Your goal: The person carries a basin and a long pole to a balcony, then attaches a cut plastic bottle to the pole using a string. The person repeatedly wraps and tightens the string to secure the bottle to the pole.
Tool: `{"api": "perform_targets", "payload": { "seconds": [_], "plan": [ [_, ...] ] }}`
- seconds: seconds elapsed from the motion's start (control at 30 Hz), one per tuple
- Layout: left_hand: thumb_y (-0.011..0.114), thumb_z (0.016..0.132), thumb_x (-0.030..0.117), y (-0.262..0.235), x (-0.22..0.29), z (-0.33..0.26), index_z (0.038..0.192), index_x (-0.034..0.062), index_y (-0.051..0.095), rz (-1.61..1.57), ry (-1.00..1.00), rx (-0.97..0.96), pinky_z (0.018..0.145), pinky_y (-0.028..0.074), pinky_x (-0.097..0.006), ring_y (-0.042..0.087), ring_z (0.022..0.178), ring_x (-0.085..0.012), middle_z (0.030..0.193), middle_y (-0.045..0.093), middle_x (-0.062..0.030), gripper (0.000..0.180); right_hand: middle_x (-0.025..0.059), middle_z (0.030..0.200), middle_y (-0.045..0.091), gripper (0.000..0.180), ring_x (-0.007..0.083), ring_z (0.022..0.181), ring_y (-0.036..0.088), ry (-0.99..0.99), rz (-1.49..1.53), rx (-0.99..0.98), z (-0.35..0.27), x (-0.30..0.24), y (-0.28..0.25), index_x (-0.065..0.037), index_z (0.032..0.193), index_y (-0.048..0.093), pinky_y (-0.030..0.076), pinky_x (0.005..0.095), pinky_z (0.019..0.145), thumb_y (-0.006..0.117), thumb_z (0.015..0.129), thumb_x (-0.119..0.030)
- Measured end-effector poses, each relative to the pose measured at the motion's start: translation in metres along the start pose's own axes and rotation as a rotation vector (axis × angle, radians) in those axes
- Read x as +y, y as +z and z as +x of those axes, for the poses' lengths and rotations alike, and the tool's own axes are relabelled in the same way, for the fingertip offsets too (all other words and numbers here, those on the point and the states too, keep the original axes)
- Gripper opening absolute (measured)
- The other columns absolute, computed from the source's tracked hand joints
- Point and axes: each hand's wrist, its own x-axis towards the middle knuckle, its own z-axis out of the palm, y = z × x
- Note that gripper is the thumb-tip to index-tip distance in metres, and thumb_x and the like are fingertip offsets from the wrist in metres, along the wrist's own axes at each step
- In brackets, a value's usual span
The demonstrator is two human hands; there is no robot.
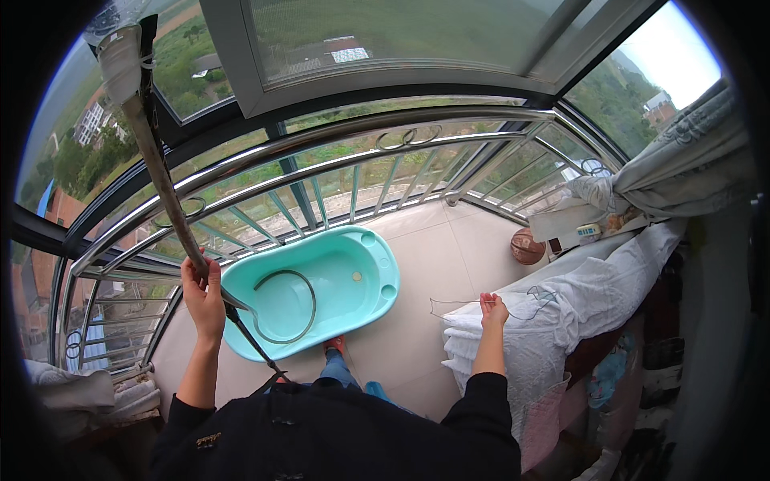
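Observation:
My left hand (205,303) is closed around a long brown pole (167,191) that slants up toward the windows at the far left. Whitish wrapping (120,64) covers the pole's upper end, beside a dark strip. A black strap or cord (255,343) hangs below that hand. My right hand (493,309) pinches thin wire (453,301), apparently a wire hanger, over the white cloth (553,325) at the right. More bent wire (539,303) shows just right of the fingers, against the cloth.
A turquoise baby bathtub (383,255) stands on the tiled floor (425,240), with a curved grey hose (314,309) in it. Metal railing (337,180) runs along the windows. A basketball (528,246) lies near the cloth-covered furniture. Grey curtain (682,172) hangs at the right.

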Motion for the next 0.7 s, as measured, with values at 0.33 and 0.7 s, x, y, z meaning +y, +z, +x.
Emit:
{"api": "perform_targets", "payload": {
  "seconds": [0.33, 0.7],
  "plan": [
    [0.057, 0.088, 0.014, 0.03, 0.003, -0.006, 0.115, 0.0025, 0.044, 0.003, 0.051, -0.109, 0.073, 0.041, -0.021, 0.049, 0.081, -0.0072, 0.088, 0.05, -0.0005, 0.033, 0.0247, 0.113, 0.054, 0.031, 0.0369, 0.113, 0.048, -0.325, 0.65, 0.002, -0.017, -0.175, -0.151, 0.008, 0.103, 0.047, 0.046, 0.0421, 0.093, 0.035, 0.095, -0.019],
    [0.059, 0.087, 0.015, 0.028, -0.002, -0.007, 0.107, 0.0026, 0.049, 0.056, 0.034, -0.162, 0.064, 0.038, -0.017, 0.047, 0.07, -0.0042, 0.078, 0.05, 0.0025, 0.026, 0.0236, 0.116, 0.05, 0.046, 0.0313, 0.106, 0.052, 0.0, 0.119, -0.024, 0.0, -0.064, -0.16, 0.007, 0.12, 0.038, 0.044, 0.0365, 0.089, 0.046, 0.089, -0.027]
  ]
}}
